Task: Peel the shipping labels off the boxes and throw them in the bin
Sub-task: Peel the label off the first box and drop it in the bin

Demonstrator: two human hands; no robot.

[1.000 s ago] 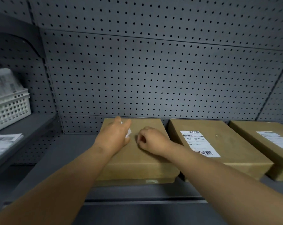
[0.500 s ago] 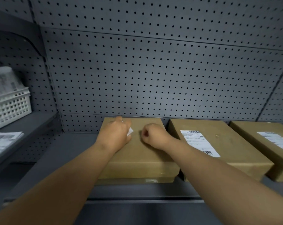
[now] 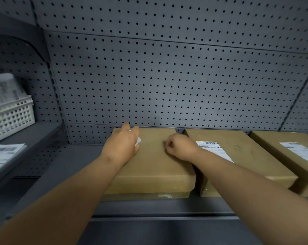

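Three brown cardboard boxes lie side by side on a grey shelf. On the left box (image 3: 155,163) my left hand (image 3: 122,146) rests near the back left corner and grips a white piece of shipping label (image 3: 138,140), mostly hidden under the palm. My right hand (image 3: 180,147) is a curled fist on the same box's right side, with nothing visible in it. No label shows on the rest of that box's top. The middle box (image 3: 252,161) carries a white label (image 3: 211,148), partly covered by my right forearm. The right box (image 3: 271,142) has its own label (image 3: 299,151).
A grey pegboard wall (image 3: 167,85) stands right behind the boxes. To the left, a lower side shelf holds a white slotted basket (image 3: 11,117) filled with papers and loose printed sheets (image 3: 3,154). The shelf's front lip (image 3: 167,207) runs below the boxes.
Both hands have slid a little toward the back of the left box, and my right fist has moved right, toward the box's edge. The white scrap stays in my left hand.
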